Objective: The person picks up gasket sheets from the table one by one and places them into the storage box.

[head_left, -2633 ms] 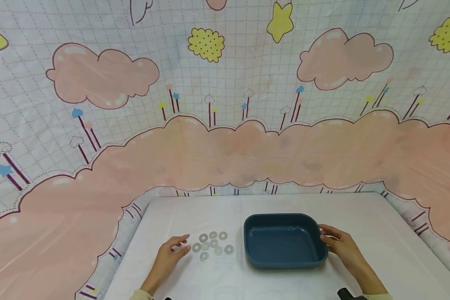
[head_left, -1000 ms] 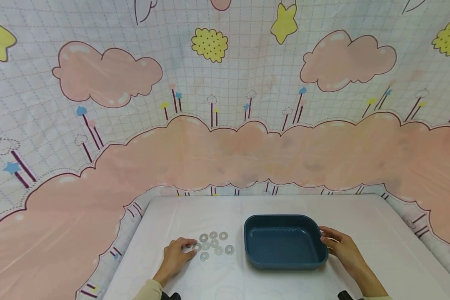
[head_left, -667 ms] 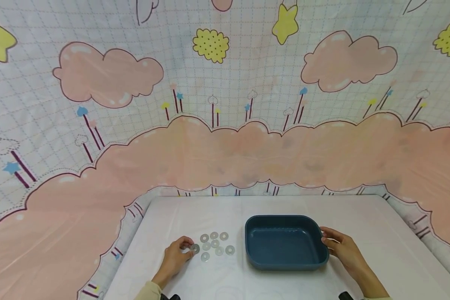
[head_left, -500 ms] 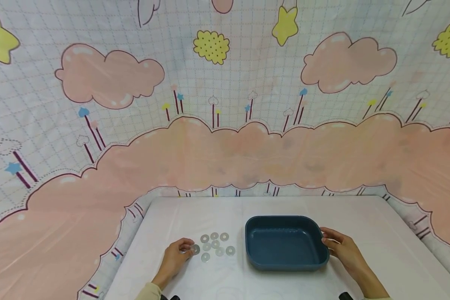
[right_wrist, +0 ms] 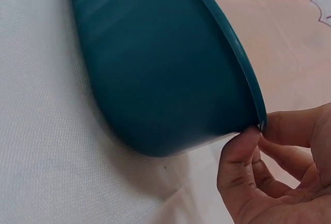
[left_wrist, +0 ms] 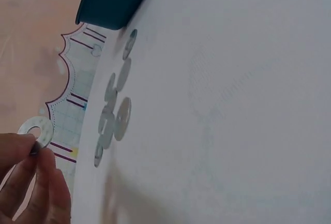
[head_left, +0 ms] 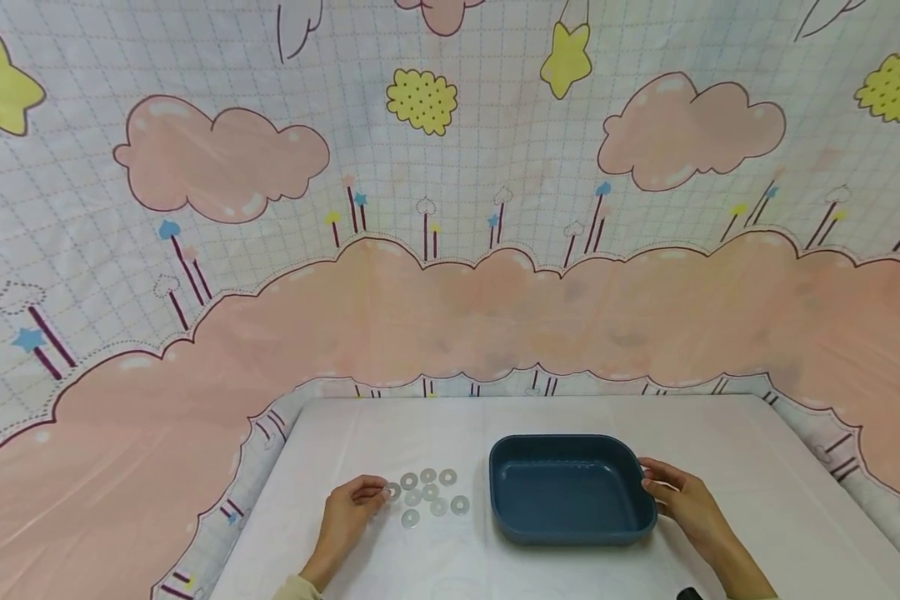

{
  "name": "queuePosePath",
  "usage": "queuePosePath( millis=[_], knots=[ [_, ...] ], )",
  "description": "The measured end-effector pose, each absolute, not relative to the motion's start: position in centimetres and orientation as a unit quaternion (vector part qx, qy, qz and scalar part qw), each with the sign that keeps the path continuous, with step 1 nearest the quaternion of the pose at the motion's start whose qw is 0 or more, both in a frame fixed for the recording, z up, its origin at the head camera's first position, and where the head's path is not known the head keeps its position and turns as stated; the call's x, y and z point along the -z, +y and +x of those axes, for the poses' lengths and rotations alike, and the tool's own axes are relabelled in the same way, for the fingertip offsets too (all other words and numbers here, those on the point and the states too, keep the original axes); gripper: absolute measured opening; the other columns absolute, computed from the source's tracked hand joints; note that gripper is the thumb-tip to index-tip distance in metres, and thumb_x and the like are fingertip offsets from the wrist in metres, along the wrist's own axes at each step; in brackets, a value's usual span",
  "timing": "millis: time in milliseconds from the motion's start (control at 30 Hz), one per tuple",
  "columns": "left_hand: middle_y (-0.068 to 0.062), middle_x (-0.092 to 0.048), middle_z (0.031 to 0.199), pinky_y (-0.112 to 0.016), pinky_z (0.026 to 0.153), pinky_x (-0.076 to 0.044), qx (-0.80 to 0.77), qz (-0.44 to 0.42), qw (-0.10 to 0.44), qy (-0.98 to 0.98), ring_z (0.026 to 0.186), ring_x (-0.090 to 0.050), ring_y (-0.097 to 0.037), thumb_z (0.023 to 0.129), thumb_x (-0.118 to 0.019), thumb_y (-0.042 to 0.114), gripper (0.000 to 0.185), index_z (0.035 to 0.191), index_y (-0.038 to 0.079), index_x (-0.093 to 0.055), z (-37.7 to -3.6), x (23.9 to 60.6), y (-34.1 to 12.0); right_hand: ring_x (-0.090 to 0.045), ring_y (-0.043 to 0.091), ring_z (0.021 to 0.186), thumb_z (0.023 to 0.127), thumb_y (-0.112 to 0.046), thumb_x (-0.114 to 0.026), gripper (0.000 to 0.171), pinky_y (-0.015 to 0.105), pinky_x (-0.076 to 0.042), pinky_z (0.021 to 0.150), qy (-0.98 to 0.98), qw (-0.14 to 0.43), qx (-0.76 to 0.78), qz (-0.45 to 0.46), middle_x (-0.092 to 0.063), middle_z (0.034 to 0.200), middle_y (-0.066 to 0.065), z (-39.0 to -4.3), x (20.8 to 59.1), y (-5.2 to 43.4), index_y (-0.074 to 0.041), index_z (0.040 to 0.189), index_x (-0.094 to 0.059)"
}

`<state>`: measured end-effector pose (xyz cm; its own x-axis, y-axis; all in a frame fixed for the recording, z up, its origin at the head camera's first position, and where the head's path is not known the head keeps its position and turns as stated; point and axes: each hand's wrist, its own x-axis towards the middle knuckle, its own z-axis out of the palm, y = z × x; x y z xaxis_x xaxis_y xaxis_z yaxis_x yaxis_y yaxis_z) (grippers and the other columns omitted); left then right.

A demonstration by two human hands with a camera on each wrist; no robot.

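Note:
Between thumb and fingertips, my left hand (head_left: 347, 512) pinches a flat metal washer (left_wrist: 45, 129). The left wrist view shows this washer raised off the table, its centre hole visible. Several more washers (head_left: 460, 505) lie flat in a loose cluster just right of that hand, some touching or overlapping. A dark blue rectangular tub (head_left: 573, 535) with rounded corners stands right of the cluster, with nothing inside it. My right hand (head_left: 686, 504) holds the tub's right rim, with thumb and index finger pinching the edge in the right wrist view.
A white cloth covers the table (head_left: 390, 425) under the tub and washers. Behind it hangs a patterned curtain (head_left: 450, 317) with pink clouds and yellow stars, coming down to the table's back and side edges.
My left hand has moved right to the cluster, taken hold of its leftmost washer and lifted it. The right hand has stayed on the tub, and the tub has not moved.

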<state>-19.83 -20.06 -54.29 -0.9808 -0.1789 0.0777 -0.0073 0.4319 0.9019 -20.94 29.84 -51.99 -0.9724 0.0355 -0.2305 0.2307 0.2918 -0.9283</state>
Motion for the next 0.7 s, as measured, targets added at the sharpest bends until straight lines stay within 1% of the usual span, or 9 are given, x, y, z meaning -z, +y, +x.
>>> queuePosePath(
  millis=[67,167,267,400,600,700],
  knots=[
    [-0.010,-0.072,0.088,-0.021,0.061,-0.056,0.556,0.053,0.076,-0.826,0.077,-0.069,-0.016,0.084,-0.074,0.004,0.016,0.099,0.001,-0.071,-19.7,53.7,-19.5,-0.058,0.005,0.095,0.098,-0.017,-0.058,0.052,0.024,-0.054,0.079,0.799,0.083,0.589,0.084,-0.055,0.124,0.008,-20.9,51.9,29.8,-0.001,0.146,-0.043],
    [-0.011,-0.071,0.088,-0.023,0.058,-0.057,0.594,0.044,0.068,-0.800,0.076,-0.069,-0.022,0.085,-0.073,0.002,0.018,0.102,-0.001,-0.070,-19.6,52.7,-18.6,-0.058,0.005,0.095,0.099,-0.018,-0.058,0.053,0.024,-0.054,0.079,0.799,0.082,0.590,0.081,-0.054,0.126,0.010,-20.8,51.8,29.8,-0.001,0.146,-0.042],
    [-0.012,-0.071,0.089,-0.025,0.057,-0.057,0.615,0.032,0.064,-0.785,0.076,-0.070,-0.024,0.084,-0.073,0.002,0.019,0.103,-0.002,-0.069,-19.5,51.4,-17.7,-0.058,0.004,0.096,0.099,-0.018,-0.058,0.053,0.023,-0.054,0.079,0.800,0.082,0.590,0.080,-0.052,0.129,0.013,-20.8,51.9,29.8,-0.001,0.147,-0.042],
    [-0.013,-0.071,0.091,-0.026,0.058,-0.057,0.634,0.020,0.054,-0.771,0.076,-0.069,-0.019,0.084,-0.074,0.004,0.020,0.103,0.000,-0.069,-19.3,49.8,-16.5,-0.058,0.003,0.096,0.100,-0.017,-0.057,0.052,0.023,-0.055,0.080,0.799,0.083,0.590,0.079,-0.052,0.131,0.015,-21.0,52.0,29.9,-0.001,0.147,-0.041],
    [-0.013,-0.069,0.091,-0.025,0.058,-0.057,0.655,-0.016,0.042,-0.754,0.072,-0.068,-0.011,0.085,-0.074,0.005,0.022,0.106,0.000,-0.069,-19.5,47.9,-15.0,-0.058,0.005,0.097,0.099,-0.017,-0.057,0.052,0.023,-0.055,0.080,0.800,0.084,0.589,0.079,-0.054,0.126,0.011,-21.0,52.0,30.0,-0.001,0.146,-0.042],
    [-0.014,-0.067,0.090,-0.024,0.056,-0.056,0.665,-0.037,0.037,-0.745,0.070,-0.067,-0.010,0.085,-0.074,0.005,0.022,0.105,-0.001,-0.069,-19.8,47.2,-14.1,-0.058,0.005,0.097,0.099,-0.019,-0.058,0.053,0.023,-0.055,0.081,0.800,0.084,0.589,0.076,-0.055,0.125,0.009,-21.0,52.1,30.0,-0.001,0.146,-0.043]
  ],
)
